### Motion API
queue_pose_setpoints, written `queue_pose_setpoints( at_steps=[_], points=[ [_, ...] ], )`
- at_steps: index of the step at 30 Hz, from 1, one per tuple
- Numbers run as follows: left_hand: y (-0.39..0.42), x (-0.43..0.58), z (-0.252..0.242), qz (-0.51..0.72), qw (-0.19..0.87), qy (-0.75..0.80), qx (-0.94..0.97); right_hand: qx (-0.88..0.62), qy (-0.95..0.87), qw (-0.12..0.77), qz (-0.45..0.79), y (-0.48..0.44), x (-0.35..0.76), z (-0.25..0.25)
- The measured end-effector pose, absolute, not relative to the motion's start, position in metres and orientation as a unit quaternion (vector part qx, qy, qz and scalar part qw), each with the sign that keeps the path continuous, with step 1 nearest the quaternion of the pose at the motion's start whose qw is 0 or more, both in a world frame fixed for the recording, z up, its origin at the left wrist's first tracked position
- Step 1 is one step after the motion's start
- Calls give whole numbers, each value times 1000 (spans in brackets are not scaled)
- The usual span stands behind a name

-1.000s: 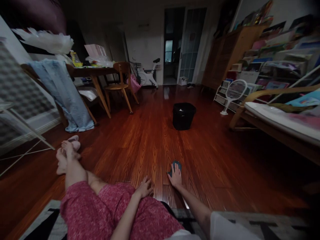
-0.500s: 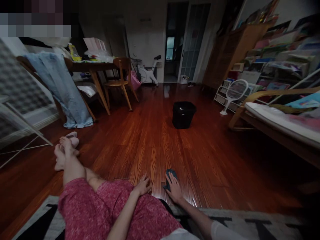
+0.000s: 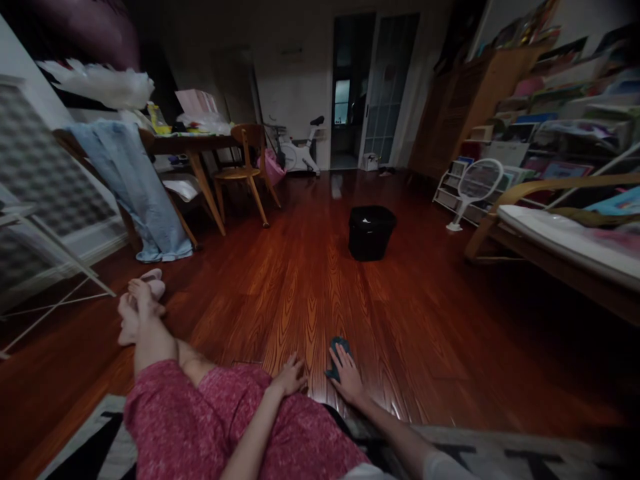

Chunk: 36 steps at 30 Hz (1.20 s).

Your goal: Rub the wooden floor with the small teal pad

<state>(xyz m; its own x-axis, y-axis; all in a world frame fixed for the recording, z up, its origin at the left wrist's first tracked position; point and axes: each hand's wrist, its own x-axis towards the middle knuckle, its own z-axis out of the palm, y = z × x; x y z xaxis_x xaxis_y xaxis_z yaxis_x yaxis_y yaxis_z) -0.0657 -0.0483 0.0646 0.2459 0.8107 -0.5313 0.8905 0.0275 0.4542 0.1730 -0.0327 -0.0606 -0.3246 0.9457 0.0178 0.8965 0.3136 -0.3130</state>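
I sit on the dark red wooden floor [image 3: 310, 293] with my legs in pink trousers [image 3: 225, 427] stretched out to the left. My right hand [image 3: 346, 377] lies flat, fingers spread, pressing a small dark teal cloth [image 3: 336, 349] against the boards just ahead of my lap. The cloth shows only past my fingertips. My left hand [image 3: 290, 377] rests on my knee with fingers loosely spread and nothing in it. My bare feet [image 3: 136, 308] are crossed at the left.
A black bucket [image 3: 371, 232] stands on the floor farther ahead. At the left are a wooden table [image 3: 193, 143] with draped blue cloth [image 3: 135, 193] and a chair [image 3: 245, 170]. A low wooden lounger [image 3: 555, 233] and shelves fill the right. A patterned rug [image 3: 500, 453] lies under me.
My right hand has slid the cloth back toward my lap and slightly left over the floor. My left hand has stayed on my knee.
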Motion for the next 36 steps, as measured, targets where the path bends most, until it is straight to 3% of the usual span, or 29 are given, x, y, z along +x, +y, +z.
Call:
queue_pose_setpoints(
  at_steps=[7, 20, 31, 36],
  points=[
    [-50, -65, 67, -56, 384, 615, 687, -550, -816, 84, 156, -93, 202, -61],
    [-49, -65, 66, -56, 372, 616, 692, -635, -755, 129, 99, 27, 149, -53],
    [-48, -65, 63, -40, 382, 609, 694, -524, -834, 87, 154, -91, 208, -69],
    [-48, -65, 64, -57, 376, 607, 698, -540, -825, 80, 142, -76, 203, -64]
  ],
)
